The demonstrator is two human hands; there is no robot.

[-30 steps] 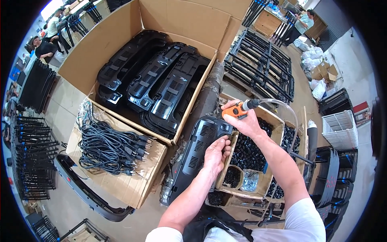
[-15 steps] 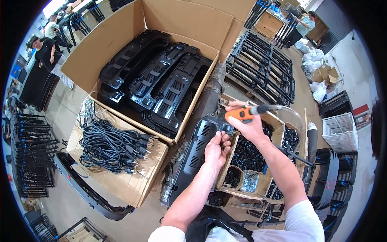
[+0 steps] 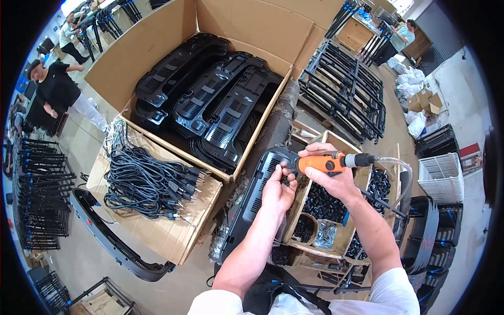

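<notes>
My right hand (image 3: 336, 178) grips an orange pneumatic screwdriver (image 3: 328, 162) with a clear air hose (image 3: 396, 167) running off to the right. The tool's tip points left at the top end of a long black vented plastic panel (image 3: 252, 199) lying in front of me. My left hand (image 3: 278, 190) rests on that panel's upper right edge, fingers pinched at the tool's tip; what they pinch is too small to tell. Just right of the panel stands a wooden tray (image 3: 315, 239) with compartments of small black parts and shiny screws (image 3: 325, 233).
A big cardboard box (image 3: 173, 31) of stacked black panels (image 3: 210, 100) is ahead left. A bundle of black power cords (image 3: 147, 184) lies on a flat carton. Black metal frames (image 3: 346, 100), stacked crates (image 3: 430, 231) and a white basket (image 3: 440, 176) stand right. People stand at the far left and top right.
My right hand has brought the screwdriver down and left to the panel's top end. My left hand has slid up the panel to meet the tool's tip.
</notes>
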